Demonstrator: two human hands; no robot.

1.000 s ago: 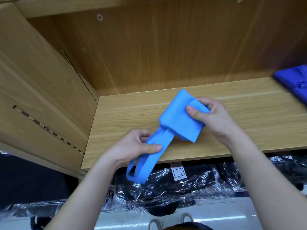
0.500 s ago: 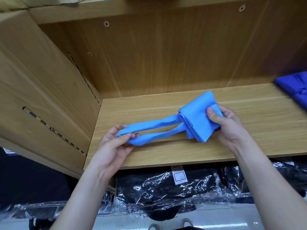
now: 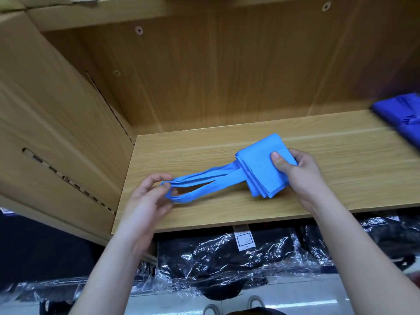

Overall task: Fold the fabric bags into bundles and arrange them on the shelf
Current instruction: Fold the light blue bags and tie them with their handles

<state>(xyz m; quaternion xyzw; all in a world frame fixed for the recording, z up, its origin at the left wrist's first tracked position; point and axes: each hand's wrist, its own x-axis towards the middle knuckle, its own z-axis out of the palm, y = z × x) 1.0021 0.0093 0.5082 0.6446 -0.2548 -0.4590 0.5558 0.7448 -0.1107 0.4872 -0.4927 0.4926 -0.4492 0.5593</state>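
A light blue fabric bag (image 3: 259,164), folded into a thick square, hangs just above the wooden shelf board (image 3: 227,144). My right hand (image 3: 295,171) grips its right side, thumb on top. The bag's two handle straps (image 3: 204,185) stretch out to the left in a flat loop. My left hand (image 3: 150,196) pinches the loop's far end between thumb and fingers, near the shelf's front left.
A darker blue folded bag (image 3: 404,117) lies at the shelf's right edge. The wooden side panel (image 3: 56,133) walls off the left, the back panel (image 3: 227,76) the rear. Below the shelf lie black goods in clear plastic wrap (image 3: 227,258).
My left hand lifted the dangling straps and pulled them out to the left until taut. My right hand shifted the folded bag slightly right and flatter over the shelf.
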